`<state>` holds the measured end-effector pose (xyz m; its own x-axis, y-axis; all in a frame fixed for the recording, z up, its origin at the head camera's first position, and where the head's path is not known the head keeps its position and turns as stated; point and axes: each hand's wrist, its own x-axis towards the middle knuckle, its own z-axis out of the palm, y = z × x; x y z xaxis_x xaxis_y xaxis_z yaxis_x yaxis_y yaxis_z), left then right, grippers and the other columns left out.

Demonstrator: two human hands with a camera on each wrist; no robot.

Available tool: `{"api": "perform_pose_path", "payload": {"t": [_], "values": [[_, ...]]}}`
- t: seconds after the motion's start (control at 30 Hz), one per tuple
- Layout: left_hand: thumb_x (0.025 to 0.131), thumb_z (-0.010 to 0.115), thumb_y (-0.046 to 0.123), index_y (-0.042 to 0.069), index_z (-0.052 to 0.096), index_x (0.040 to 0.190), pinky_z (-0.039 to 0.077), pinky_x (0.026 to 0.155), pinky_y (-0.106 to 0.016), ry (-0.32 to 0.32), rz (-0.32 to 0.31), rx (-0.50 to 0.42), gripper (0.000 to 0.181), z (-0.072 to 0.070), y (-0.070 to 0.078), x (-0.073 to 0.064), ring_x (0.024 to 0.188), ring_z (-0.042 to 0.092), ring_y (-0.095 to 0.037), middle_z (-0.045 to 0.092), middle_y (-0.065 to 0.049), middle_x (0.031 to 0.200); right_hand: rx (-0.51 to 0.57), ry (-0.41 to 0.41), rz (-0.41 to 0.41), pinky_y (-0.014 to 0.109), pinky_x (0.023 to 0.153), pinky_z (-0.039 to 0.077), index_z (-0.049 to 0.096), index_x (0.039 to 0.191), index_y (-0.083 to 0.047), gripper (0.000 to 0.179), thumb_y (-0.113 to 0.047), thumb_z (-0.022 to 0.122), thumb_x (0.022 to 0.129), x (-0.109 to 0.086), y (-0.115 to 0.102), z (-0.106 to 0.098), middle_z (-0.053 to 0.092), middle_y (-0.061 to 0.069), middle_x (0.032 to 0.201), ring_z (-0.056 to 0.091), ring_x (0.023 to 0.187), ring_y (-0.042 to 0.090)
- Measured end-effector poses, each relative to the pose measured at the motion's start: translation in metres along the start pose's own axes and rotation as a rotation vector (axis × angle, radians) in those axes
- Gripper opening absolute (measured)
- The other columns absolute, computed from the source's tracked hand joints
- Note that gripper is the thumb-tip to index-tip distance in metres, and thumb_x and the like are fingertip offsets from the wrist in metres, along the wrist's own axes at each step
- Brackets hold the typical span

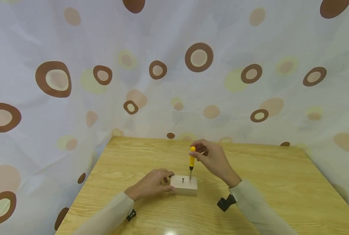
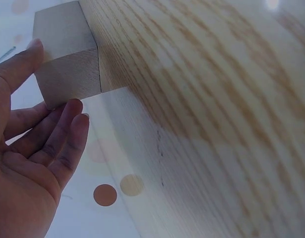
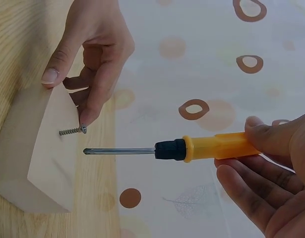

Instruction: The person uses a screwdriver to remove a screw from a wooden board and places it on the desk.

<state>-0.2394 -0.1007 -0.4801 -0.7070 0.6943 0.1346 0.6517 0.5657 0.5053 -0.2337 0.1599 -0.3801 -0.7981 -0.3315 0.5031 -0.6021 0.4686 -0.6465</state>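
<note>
A pale wooden block (image 1: 184,190) lies on the table, and a screw (image 3: 72,131) stands partly sunk in its upper face. My left hand (image 1: 150,183) grips the block's left end, thumb on the near side and fingers round the far side. Between the thumb and fingers of my right hand (image 1: 214,160) is a screwdriver (image 3: 216,147) with a yellow handle and black collar, held upright above the block. Its metal tip is bare in the right wrist view, apart from the screw and a little to its right in the head view.
The wood-grain table (image 1: 127,153) extends around the block. Behind and at the sides hangs a pale curtain (image 1: 174,81) with brown ring patterns. Each wrist carries a small black camera mount (image 1: 225,203).
</note>
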Motion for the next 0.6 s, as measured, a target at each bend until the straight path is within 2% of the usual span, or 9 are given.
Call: {"api": "perform_pose_path", "payload": {"t": [0.3,0.6], "values": [[0.086,0.063,0.054,0.013,0.058,0.130,0.049,0.072,-0.020,-0.002,-0.010,0.001,0.060,-0.001,0.001,-0.001,0.091,0.059,-0.008,0.061,0.004,0.115,0.022,0.016,-0.019,0.027,0.063,0.054,0.063,0.109,-0.021,0.024,-0.024,0.071,0.087,0.002,-0.002,0.007,0.066,-0.010,0.091,0.063,0.074,0.007],[0.088,0.061,0.052,0.012,0.057,0.129,0.048,0.073,-0.020,0.003,-0.005,0.013,0.058,0.000,0.001,-0.002,0.091,0.058,-0.008,0.061,0.004,0.115,-0.020,0.031,-0.048,0.026,0.066,0.053,0.063,0.111,-0.022,0.025,-0.029,0.069,0.088,0.002,-0.005,0.011,0.065,-0.013,0.091,0.062,0.081,0.004]]}}
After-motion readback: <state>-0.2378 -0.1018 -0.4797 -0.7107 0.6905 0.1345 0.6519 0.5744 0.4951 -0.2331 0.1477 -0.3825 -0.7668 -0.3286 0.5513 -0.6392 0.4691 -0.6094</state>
